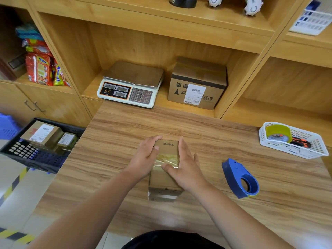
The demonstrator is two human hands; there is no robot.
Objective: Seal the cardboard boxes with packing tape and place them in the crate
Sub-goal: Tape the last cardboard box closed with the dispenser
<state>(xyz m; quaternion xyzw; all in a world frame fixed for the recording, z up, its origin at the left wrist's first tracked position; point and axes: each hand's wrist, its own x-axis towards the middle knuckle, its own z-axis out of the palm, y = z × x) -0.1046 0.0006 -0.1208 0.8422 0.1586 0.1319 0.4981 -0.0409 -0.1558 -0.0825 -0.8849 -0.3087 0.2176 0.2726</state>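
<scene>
Left hand (pixel 146 157) grips box (pixel 161 177) on table (pixel 197 126); right hand (pixel 185 168) presses tape (pixel 167 157).

Small box (pixel 166 175): matt brown cardboard. The clear tape (pixel 168 158) across its top is glossy and wrinkled. Table (pixel 125 126): smooth wood-grain laminate with a slight sheen. Tape dispenser (pixel 239 178): smooth blue plastic. Basket (pixel 287 150): white perforated plastic; the tape roll (pixel 277 132) in it is shiny. Scale (pixel 131 83): dull metal platter, white plastic body. Crate (pixel 41 163): black plastic mesh.

This looks like a small shop's packing counter: a weighing scale (pixel 130 83), snack packs (pixel 40 69) on wooden shelves (pixel 152 24), and labelled boxes (pixel 41 134) in a crate (pixel 41 163).
</scene>
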